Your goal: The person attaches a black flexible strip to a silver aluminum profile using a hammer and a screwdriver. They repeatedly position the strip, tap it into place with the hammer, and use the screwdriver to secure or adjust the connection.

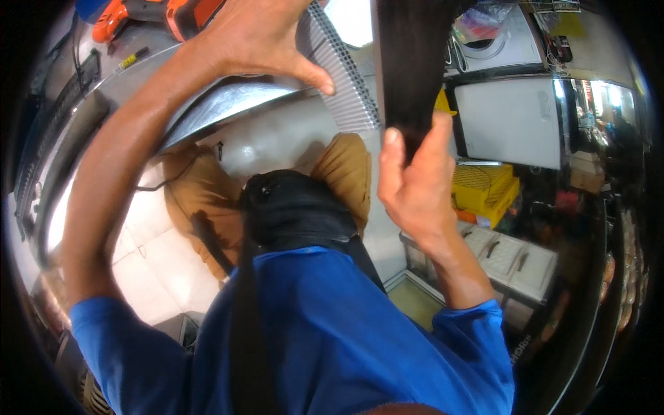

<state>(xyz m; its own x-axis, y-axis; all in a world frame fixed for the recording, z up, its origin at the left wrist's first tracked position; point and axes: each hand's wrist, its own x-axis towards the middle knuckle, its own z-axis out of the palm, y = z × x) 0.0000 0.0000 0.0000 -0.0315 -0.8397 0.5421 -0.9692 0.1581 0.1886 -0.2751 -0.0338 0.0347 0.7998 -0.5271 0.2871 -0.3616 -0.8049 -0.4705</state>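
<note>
My left hand [259,38] reaches in from the left at the top, its thumb laid along a grey, finely ribbed piece [339,83] with a dark toothed edge. Its other fingers are out of sight, but the hand appears to grip that piece. My right hand [422,190] is closed round the lower end of a long, dark, flat panel [411,69], thumb on one side and index finger on the other. The panel stands just right of the ribbed piece and runs out of the picture at the top. What exactly the ribbed piece is, I cannot tell.
An orange and black power tool [162,15] lies at the upper left, above a curved metal edge [225,111]. On the right are a yellow crate [484,190], white drawers [508,256] and a grey-white panel [510,124]. My black waist bag [294,211] hangs below my hands.
</note>
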